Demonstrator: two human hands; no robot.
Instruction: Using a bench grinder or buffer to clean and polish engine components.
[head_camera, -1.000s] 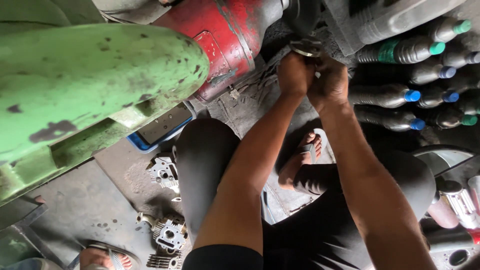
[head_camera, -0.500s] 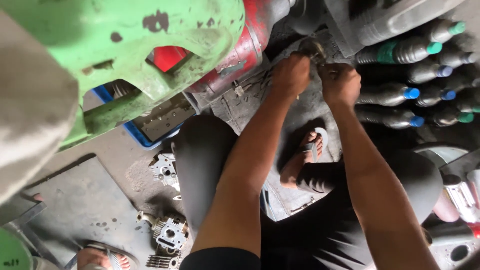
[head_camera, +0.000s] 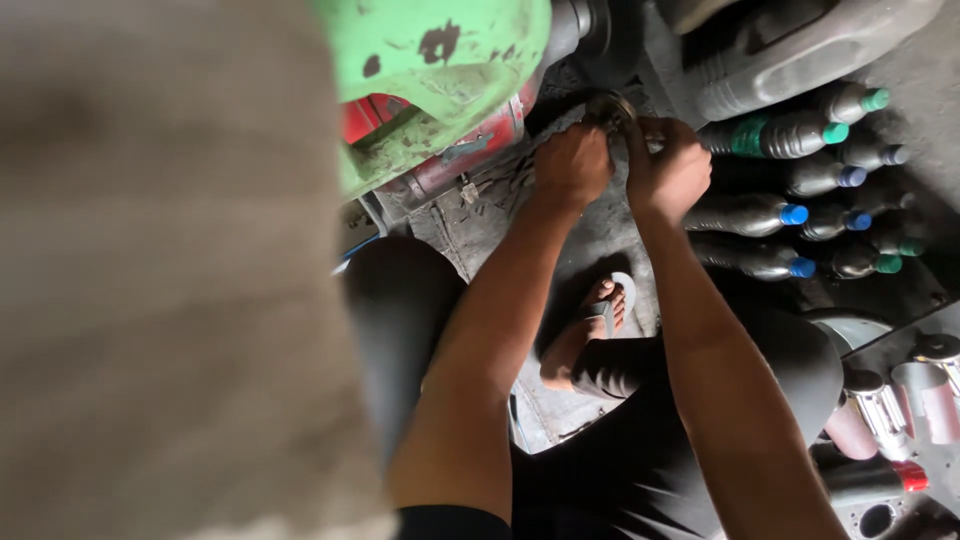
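Note:
My left hand (head_camera: 572, 165) and my right hand (head_camera: 668, 170) are side by side, both closed around a small round metal part (head_camera: 610, 106) at the end of a red machine body (head_camera: 455, 150). A green painted housing (head_camera: 440, 70) sits above the red body. The fingers hide most of the metal part, so its shape is unclear. Both forearms reach up from my lap. My foot in a sandal (head_camera: 598, 320) rests on the grimy floor below the hands.
A row of dark plastic bottles with blue and green caps (head_camera: 790, 170) lies on the right. Metal cans and cylinders (head_camera: 900, 400) stand at lower right. A large blurred grey-brown surface (head_camera: 160, 280) blocks the left half of the view.
The view has swung so the green housing and the blurred grey surface fill more of the left. Both hands have stayed together on the metal part.

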